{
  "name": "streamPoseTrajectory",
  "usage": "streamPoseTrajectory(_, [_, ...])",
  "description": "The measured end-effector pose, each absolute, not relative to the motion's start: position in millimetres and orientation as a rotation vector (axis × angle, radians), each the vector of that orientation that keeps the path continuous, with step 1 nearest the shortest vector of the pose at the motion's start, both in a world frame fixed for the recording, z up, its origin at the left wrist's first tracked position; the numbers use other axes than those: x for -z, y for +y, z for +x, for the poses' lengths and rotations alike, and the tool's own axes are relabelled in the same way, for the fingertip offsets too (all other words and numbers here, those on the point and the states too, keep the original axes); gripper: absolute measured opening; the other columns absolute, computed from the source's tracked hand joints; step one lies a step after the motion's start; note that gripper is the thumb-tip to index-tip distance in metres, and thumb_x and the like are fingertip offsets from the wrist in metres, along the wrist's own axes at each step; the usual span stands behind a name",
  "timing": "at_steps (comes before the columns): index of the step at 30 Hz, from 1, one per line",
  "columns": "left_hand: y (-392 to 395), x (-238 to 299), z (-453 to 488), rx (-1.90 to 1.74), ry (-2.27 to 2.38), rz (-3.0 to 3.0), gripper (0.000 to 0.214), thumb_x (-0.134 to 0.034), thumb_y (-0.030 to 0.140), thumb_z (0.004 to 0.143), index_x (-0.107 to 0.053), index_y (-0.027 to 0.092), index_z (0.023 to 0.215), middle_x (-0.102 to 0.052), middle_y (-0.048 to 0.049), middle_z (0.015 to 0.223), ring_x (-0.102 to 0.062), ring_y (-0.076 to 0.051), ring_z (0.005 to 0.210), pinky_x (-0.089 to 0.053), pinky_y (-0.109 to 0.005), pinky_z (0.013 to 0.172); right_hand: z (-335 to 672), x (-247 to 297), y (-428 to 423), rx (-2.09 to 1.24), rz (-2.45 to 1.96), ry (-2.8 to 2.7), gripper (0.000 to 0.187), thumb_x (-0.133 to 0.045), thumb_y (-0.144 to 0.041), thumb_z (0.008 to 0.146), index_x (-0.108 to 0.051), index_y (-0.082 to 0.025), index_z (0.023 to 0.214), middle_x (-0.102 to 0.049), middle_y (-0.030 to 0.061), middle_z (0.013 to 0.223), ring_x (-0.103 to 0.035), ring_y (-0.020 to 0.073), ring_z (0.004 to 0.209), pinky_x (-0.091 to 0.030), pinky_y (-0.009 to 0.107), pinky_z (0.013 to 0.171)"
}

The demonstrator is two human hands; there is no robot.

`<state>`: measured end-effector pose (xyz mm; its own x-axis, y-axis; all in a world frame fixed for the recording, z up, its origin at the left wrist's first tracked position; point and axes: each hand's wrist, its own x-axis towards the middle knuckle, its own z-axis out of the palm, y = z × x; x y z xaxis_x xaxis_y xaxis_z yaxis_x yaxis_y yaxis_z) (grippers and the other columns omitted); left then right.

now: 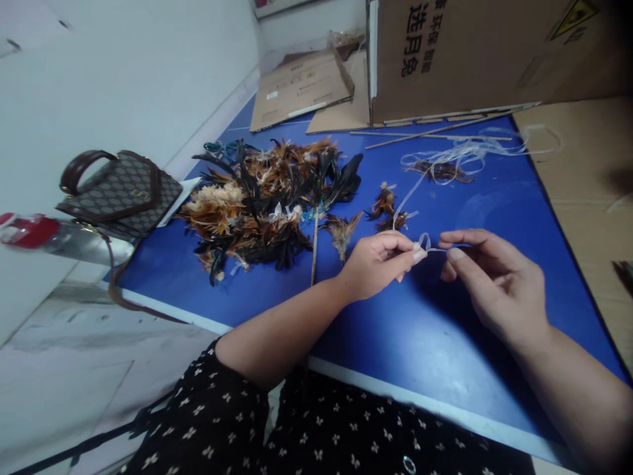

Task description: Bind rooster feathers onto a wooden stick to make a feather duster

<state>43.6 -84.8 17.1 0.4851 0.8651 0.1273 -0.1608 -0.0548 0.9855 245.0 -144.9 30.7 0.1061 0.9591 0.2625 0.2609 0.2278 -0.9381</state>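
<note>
Above the blue table [390, 343], my left hand [378, 264] pinches a thin white translucent ribbon [424, 243], which makes a small loop at the fingertips. Facing it from the right, my right hand [499, 284] grips the ribbon's end between thumb and fingers, so a short stretch runs between both hands. From the left hand the ribbon trails up to a loose tangle of ribbon [459, 152] at the back right. Small brown feather bunches [383, 203] lie just beyond my left hand, and a greyish feather bunch [341, 232] lies to its left.
A big heap of brown and black feathers [277, 178] covers the table's left part, beside a patterned handbag [128, 191] and a red-capped bottle [74, 237]. Thin sticks [430, 135] lie before a large cardboard box [469, 59]. Flattened cardboard [297, 89] rests behind.
</note>
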Motion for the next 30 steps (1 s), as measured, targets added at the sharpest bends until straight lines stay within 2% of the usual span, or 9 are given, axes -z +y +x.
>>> streamPoseTrajectory(2, [-86,-19,43,-0.883,0.709,1.323,0.033,-0.084,0.045,0.09,-0.074,0.013,0.091,-0.069,-0.002,0.082,-0.061,-0.006,0.06,-0.051,-0.024,0.06,248,-28,-141,-0.906,-1.279,-1.358,0.038,-0.08,-0.049,0.099,-0.078,-0.026,0.129,-0.073,0.0037,0.083,-0.067,0.0186,0.066,-0.056,0.033,0.062])
streamPoseTrajectory(4, [-86,-20,43,-0.828,0.733,1.283,0.033,-0.084,0.044,0.09,-0.073,0.013,0.094,-0.07,-0.0022,0.078,-0.062,-0.007,0.06,-0.052,-0.023,0.061,248,-25,-138,-1.035,-1.264,-1.344,0.04,-0.082,-0.05,0.097,-0.079,-0.026,0.128,-0.072,0.0028,0.08,-0.066,0.018,0.066,-0.057,0.032,0.062])
streamPoseTrajectory(9, [-86,-21,44,-0.786,0.727,1.248,0.032,-0.082,0.042,0.092,-0.071,0.012,0.094,-0.072,-0.0031,0.076,-0.062,-0.007,0.058,-0.052,-0.022,0.06,242,-23,-137,-1.164,-1.137,-1.196,0.023,-0.089,-0.045,0.092,-0.082,-0.024,0.1,-0.078,0.0072,0.11,-0.062,0.0126,0.067,-0.053,0.027,0.056])
streamPoseTrajectory(15, [-87,-19,48,-0.805,0.754,1.171,0.026,-0.077,0.037,0.097,-0.064,0.015,0.094,-0.074,-0.0031,0.083,-0.062,-0.006,0.059,-0.047,-0.02,0.052,242,-23,-139,-1.231,-1.037,-1.119,0.019,-0.09,-0.039,0.091,-0.08,-0.024,0.097,-0.077,0.0081,0.117,-0.062,0.0125,0.066,-0.054,0.029,0.057])
streamPoseTrajectory(17, [-87,-18,49,-0.812,0.787,1.145,0.023,-0.076,0.034,0.097,-0.062,0.015,0.095,-0.073,-0.0019,0.083,-0.061,-0.006,0.058,-0.045,-0.019,0.05,241,-24,-140,-1.213,-1.036,-1.18,0.018,-0.089,-0.039,0.093,-0.08,-0.024,0.098,-0.077,0.0081,0.116,-0.063,0.0129,0.067,-0.055,0.029,0.057])
streamPoseTrajectory(20, [-87,-15,50,-0.799,0.827,1.148,0.017,-0.073,0.029,0.098,-0.063,0.016,0.097,-0.067,0.0028,0.072,-0.056,-0.005,0.052,-0.041,-0.019,0.048,236,-28,-142,-1.141,-1.044,-1.342,0.016,-0.085,-0.039,0.096,-0.08,-0.024,0.099,-0.077,0.0084,0.113,-0.065,0.0136,0.068,-0.056,0.029,0.058])
streamPoseTrajectory(25, [-84,-15,49,-0.792,0.834,1.1,0.017,-0.076,0.029,0.096,-0.066,0.015,0.098,-0.063,0.0048,0.067,-0.055,-0.006,0.052,-0.04,-0.019,0.048,236,-32,-145,-0.919,-1.034,-1.617,0.013,-0.081,-0.039,0.099,-0.083,-0.027,0.097,-0.077,0.0089,0.109,-0.073,0.0219,0.089,-0.063,0.036,0.075])
streamPoseTrajectory(28, [-84,-18,48,-0.772,0.796,1.045,0.023,-0.08,0.032,0.093,-0.068,0.014,0.098,-0.065,0.0029,0.073,-0.055,-0.004,0.054,-0.037,-0.019,0.048,244,-31,-142,-0.889,-1.135,-1.549,0.021,-0.075,-0.044,0.104,-0.083,-0.028,0.095,-0.077,0.0071,0.099,-0.068,0.0184,0.072,-0.057,0.035,0.063])
streamPoseTrajectory(30, [-84,-20,47,-0.747,0.756,1.008,0.024,-0.082,0.032,0.091,-0.069,0.014,0.098,-0.067,0.0015,0.077,-0.055,-0.004,0.056,-0.035,-0.019,0.048,248,-29,-140,-0.854,-1.24,-1.439,0.02,-0.078,-0.048,0.102,-0.083,-0.028,0.101,-0.075,0.0042,0.086,-0.062,0.0159,0.062,-0.053,0.033,0.058])
